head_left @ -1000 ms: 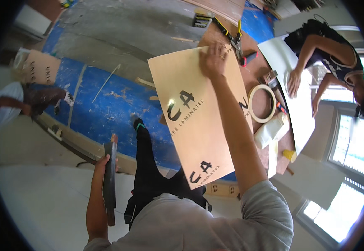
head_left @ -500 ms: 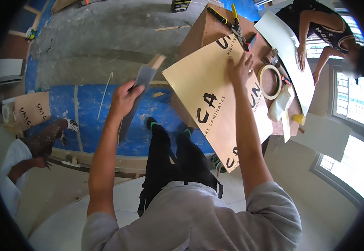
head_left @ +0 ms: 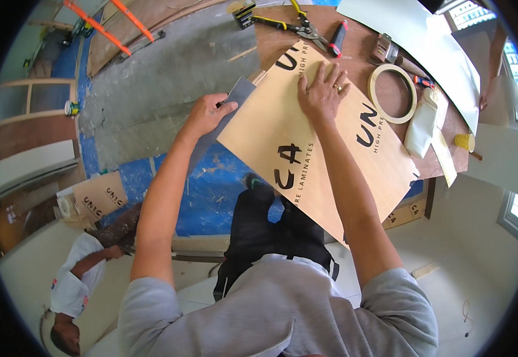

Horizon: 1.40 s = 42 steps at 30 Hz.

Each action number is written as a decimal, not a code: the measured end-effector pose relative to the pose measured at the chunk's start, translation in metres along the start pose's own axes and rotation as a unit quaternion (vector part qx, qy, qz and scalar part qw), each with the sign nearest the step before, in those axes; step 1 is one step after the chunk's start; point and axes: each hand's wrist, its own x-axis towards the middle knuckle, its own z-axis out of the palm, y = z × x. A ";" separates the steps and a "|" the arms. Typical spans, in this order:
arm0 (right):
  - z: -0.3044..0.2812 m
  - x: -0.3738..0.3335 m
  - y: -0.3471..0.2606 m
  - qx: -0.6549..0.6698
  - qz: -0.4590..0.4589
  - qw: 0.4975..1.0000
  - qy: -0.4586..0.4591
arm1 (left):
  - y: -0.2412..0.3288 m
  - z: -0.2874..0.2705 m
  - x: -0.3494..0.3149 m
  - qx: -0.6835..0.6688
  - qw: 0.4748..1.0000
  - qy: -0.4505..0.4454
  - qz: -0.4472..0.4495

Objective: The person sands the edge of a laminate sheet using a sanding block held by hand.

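My left hand [head_left: 207, 119] grips a sanding block [head_left: 216, 132], which looks like dark grey sandpaper around a pale wooden strip. The block stands along the left edge of a tan laminate sheet [head_left: 256, 131] with black print; I cannot tell whether they touch firmly. My right hand [head_left: 323, 95] lies flat on the sheet's upper part, fingers spread and a ring on one. The sheet rests at an angle on a brown worktable [head_left: 354, 74], its near corner hanging over the edge toward me.
On the table are snips [head_left: 306, 30], a red-black utility knife [head_left: 338, 38], a brush [head_left: 382, 47], a tape roll [head_left: 373, 92], a white bottle [head_left: 421, 131] and a yellow cup [head_left: 465, 141]. A white sheet [head_left: 413, 44] lies behind. A person [head_left: 83, 268] sits at the left.
My left hand has brought the sanding block right, up to the laminate sheet's edge. My right hand stays flat on the sheet. The view has shifted, and the person at right is mostly out of it.
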 end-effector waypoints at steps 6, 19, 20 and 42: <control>-0.014 0.006 0.002 0.052 0.008 0.999 -0.011 | 0.026 0.019 0.099 0.108 0.990 -0.007 0.088; 0.008 0.004 -0.020 0.097 -0.045 0.993 0.045 | -0.053 -0.015 -0.016 -0.101 0.993 -0.027 -0.052; 0.009 0.016 -0.013 0.087 -0.017 0.996 0.024 | -0.056 -0.012 -0.022 -0.138 0.986 -0.033 -0.085; 0.022 -0.009 -0.042 0.080 -0.033 0.991 -0.105 | -0.025 0.041 0.061 -0.100 0.986 0.105 0.086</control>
